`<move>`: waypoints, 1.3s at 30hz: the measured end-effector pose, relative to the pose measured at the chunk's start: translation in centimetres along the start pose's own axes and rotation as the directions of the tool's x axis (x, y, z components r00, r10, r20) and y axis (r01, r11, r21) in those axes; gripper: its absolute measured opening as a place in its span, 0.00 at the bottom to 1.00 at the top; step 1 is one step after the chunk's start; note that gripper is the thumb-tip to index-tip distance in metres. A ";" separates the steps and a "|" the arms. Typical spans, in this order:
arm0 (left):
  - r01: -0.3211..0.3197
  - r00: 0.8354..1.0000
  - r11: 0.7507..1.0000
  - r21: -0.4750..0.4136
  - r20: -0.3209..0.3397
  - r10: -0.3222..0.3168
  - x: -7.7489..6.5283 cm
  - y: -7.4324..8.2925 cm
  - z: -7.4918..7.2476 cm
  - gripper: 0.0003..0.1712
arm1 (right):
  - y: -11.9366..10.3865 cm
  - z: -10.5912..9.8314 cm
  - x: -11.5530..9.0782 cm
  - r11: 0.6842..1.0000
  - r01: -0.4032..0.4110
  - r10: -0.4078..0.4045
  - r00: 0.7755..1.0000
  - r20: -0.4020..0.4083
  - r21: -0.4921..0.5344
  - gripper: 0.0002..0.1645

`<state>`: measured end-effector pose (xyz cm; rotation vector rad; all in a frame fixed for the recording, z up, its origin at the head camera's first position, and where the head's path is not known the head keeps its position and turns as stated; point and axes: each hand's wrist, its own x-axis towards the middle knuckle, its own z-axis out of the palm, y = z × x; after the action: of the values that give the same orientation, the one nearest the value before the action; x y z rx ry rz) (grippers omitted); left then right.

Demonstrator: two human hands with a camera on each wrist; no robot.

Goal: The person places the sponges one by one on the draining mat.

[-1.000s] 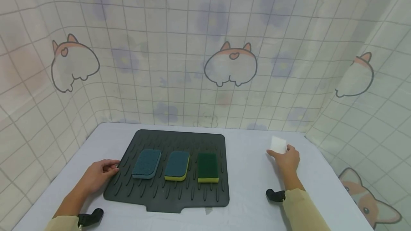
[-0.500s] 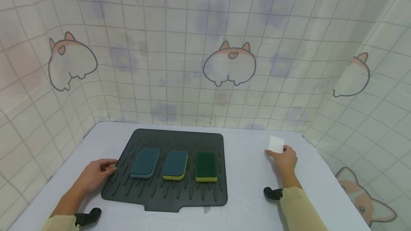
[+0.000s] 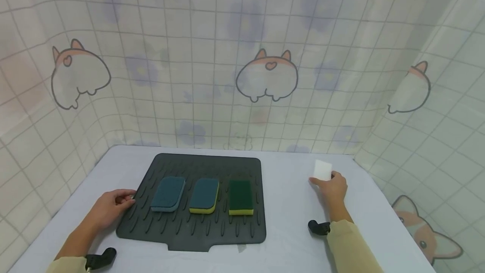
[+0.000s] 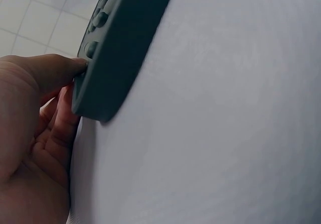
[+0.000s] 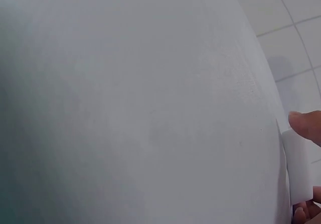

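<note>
My left hand [image 3: 107, 210] is at the left edge of a dark grey ribbed mat [image 3: 212, 164]. In the left wrist view its thumb lies over the rim of the mat [image 4: 118, 58], with curled fingers at the edge below, pinching it. Three sponges lie in a row on the mat: a blue one [image 3: 168, 194], a blue-topped yellow one [image 3: 203, 194] and a green-topped yellow one [image 3: 240, 195]. Off to the right, my right hand [image 3: 334, 189] holds a white sponge block [image 3: 323, 169] between thumb and fingers, close over the table; the right wrist view shows the block [image 5: 298, 166] at its right edge.
A white cloth covers the table [image 3: 286, 205]. Behind and at both sides hangs a checked curtain [image 3: 212, 108] with corgi drawings. Black camera straps sit on both wrists, at the cuffs of the pale yellow sleeves [image 3: 350, 243].
The whole head view has shifted slightly, so things appear a little farther left. Both hands keep their grips and their places beside the mat and on the white sponge.
</note>
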<state>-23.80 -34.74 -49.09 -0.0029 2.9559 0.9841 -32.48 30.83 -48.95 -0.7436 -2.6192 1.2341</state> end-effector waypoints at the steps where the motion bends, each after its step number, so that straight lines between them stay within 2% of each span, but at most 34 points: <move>1: -0.001 1.000 1.000 -0.001 0.000 0.001 0.0 0.0 0.0 0.24 | 0.0 0.1 0.0 1.000 0.002 -0.002 1.000 -0.006 -0.003 0.53; 19: -0.013 1.000 1.000 0.005 0.015 0.013 0.0 0.5 -0.4 0.23 | 0.3 0.3 -0.2 1.000 -0.001 0.001 1.000 -0.028 0.001 0.55; 28: 0.002 1.000 1.000 0.004 0.024 -0.002 0.1 0.1 -0.1 0.24 | 0.2 0.1 -0.4 1.000 0.015 -0.014 0.999 -0.028 0.005 0.50; 39: 0.036 0.999 0.999 -0.006 0.037 -0.036 0.3 0.3 -0.2 0.25 | 0.4 -0.1 -0.5 0.999 0.011 -0.010 1.000 -0.014 0.051 0.53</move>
<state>-24.07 -34.67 -48.76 -0.0376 2.9080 0.9791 -31.81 30.90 -49.15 -0.7262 -2.5673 1.2826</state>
